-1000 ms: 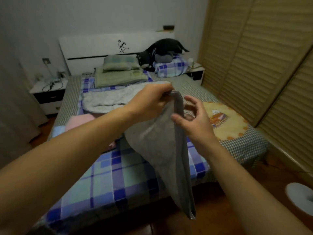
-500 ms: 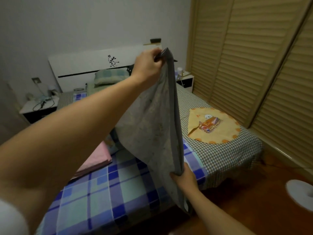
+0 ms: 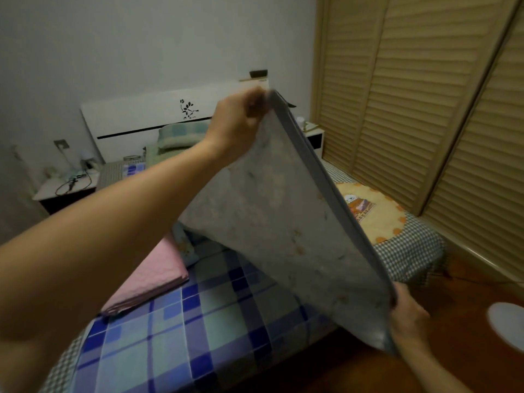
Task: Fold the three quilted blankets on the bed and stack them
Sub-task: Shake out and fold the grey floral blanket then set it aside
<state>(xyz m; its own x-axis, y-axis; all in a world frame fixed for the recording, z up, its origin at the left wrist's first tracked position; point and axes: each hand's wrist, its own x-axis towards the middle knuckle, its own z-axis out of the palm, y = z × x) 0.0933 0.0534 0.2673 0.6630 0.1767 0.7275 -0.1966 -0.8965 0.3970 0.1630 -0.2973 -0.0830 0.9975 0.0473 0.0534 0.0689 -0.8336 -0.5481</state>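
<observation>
The left hand [image 3: 241,114], raised at upper centre of the frame, has its fingers curled round the top corner of the grey quilted blanket [image 3: 283,222] and pinches it there. The right hand [image 3: 408,316], at lower right of the frame, grips the blanket's lower corner along the same bound edge; its fingertips are hidden behind the fabric. The grey quilted blanket is held in the air between the two hands, stretched along a diagonal from upper centre to lower right, with its pale patterned face toward the camera and its loose body hanging down and left over the foot of the bed [image 3: 419,248]. Below and left of it, a folded pink blanket [image 3: 153,276] lies flat on the blue checked cover [image 3: 175,336], which spans the lower left of the frame. To the right of the held blanket, a yellow round-edged printed cloth [image 3: 371,217] lies on the grey gingham sheet near the bed's right side. Behind the left forearm, a green pillow [image 3: 181,134] rests against the white headboard [image 3: 147,117]. A nightstand with cables [image 3: 65,188] stands at centre left. Louvred wooden doors [image 3: 425,109] fill the upper right, and a white round object [image 3: 507,324] sits on the floor at the right edge.
</observation>
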